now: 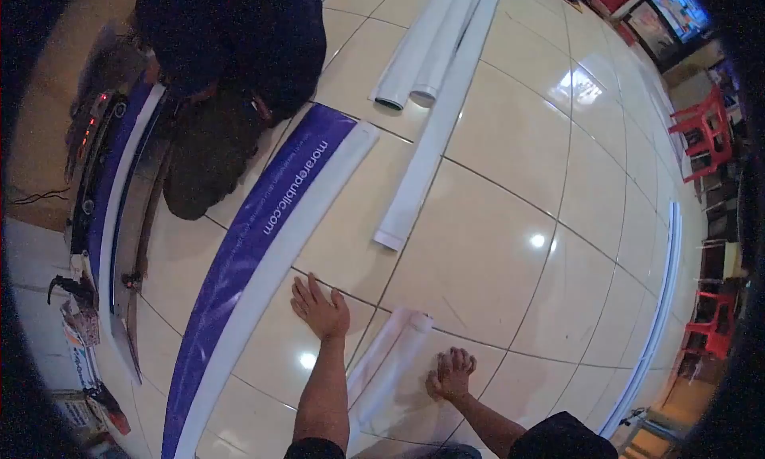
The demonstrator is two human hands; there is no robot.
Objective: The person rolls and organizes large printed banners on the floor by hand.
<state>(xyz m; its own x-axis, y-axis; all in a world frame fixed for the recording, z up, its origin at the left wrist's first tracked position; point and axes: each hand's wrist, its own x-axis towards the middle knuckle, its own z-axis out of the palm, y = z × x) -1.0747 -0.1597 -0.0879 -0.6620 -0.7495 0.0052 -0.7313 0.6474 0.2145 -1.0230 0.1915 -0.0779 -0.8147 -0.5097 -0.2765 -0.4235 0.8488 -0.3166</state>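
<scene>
My left hand lies flat on the tiled floor with its fingers spread, holding nothing. It is beside the white edge of a long purple-and-white printed banner stretched across the floor. My right hand is low over the tiles, fingers bent and a little apart, with nothing visible in it. Between my two forearms is a short piece of whitish, pinkish rolled sheet, and neither hand grips it.
A person in dark clothes crouches at the upper left, by a long machine with red lights. White rolls and a long white strip lie ahead. Further long strips are at the right, near red chairs.
</scene>
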